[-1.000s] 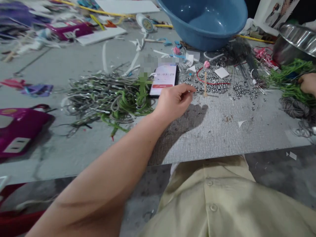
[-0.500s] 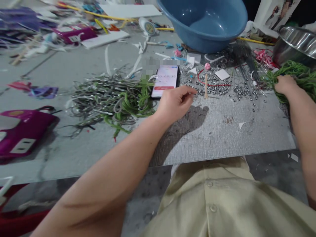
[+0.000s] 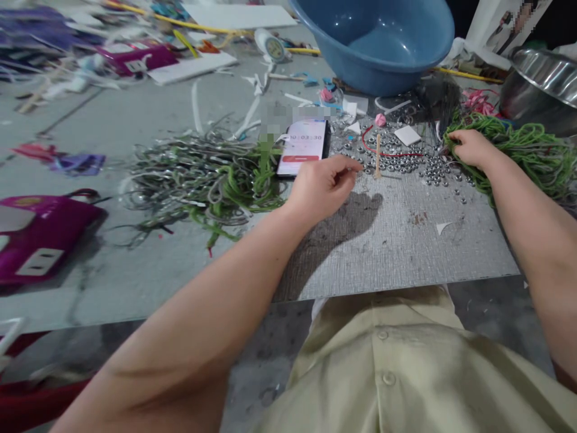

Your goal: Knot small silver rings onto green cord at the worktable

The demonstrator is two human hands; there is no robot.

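My left hand (image 3: 322, 186) rests on the grey textured board (image 3: 396, 240), fingers pinched together near a small upright wooden stick (image 3: 377, 155); what the fingertips hold is too small to make out. My right hand (image 3: 471, 148) is closed on a bundle of green cords (image 3: 523, 147) at the right. Between the hands lies a scatter of several small silver beads (image 3: 406, 162) and a red wire (image 3: 387, 153). A phone (image 3: 303, 147) showing a timer lies just beyond my left hand.
A heap of green and grey cords (image 3: 202, 180) sits left of the phone. A blue basin (image 3: 374, 36) stands at the back, a steel bowl (image 3: 538, 81) at the far right, a magenta box (image 3: 36, 237) at the left edge.
My right hand has come in from the right edge, dragging the green cords leftward toward the beads. My left hand has stayed in place.
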